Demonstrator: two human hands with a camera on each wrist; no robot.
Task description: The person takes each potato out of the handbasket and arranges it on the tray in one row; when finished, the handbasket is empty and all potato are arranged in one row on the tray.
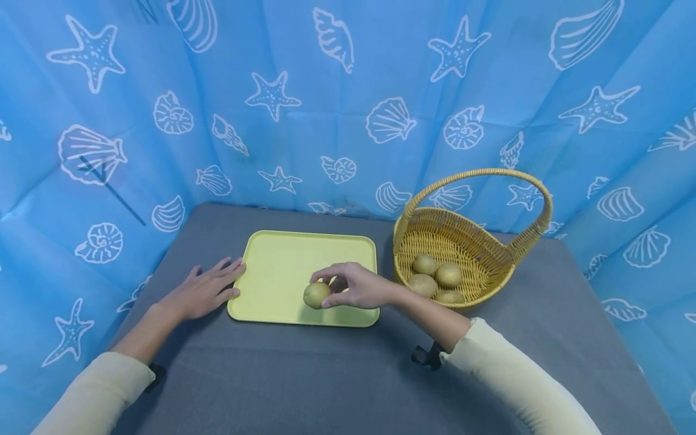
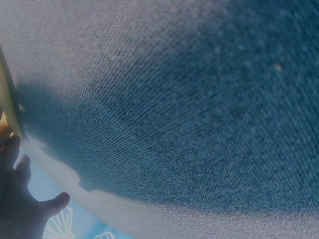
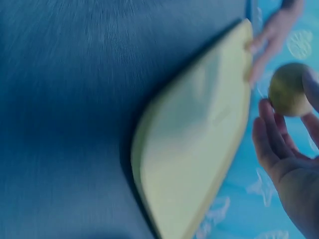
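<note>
A person's right hand (image 1: 353,287) grips a round, yellow-brown potato (image 1: 316,295) between thumb and fingers above the near part of a pale yellow tray (image 1: 283,266), its shadow falling on the smooth surface. At the tray's left edge, the left hand (image 1: 209,287) lies with fingers extended and spread, the tips touching the rim. The tray rests flat on a counter (image 1: 299,374) covered in dark grey cloth, whose close, woven texture fills most of the left wrist view, along with one small pale speck (image 2: 278,67). To the right of the tray and near the far edge stands a golden woven basket (image 1: 478,284) with a tall arched handle (image 1: 473,173), four more potatoes (image 1: 448,275) gathered toward its left side. Behind and on both sides hangs a bright blue curtain (image 1: 380,78), softly creased and printed with white starfish, scallops and spiral shells. Cream sleeves (image 1: 516,368) cover both forearms, and a dark device (image 1: 426,356) shows beneath the right wrist.
</note>
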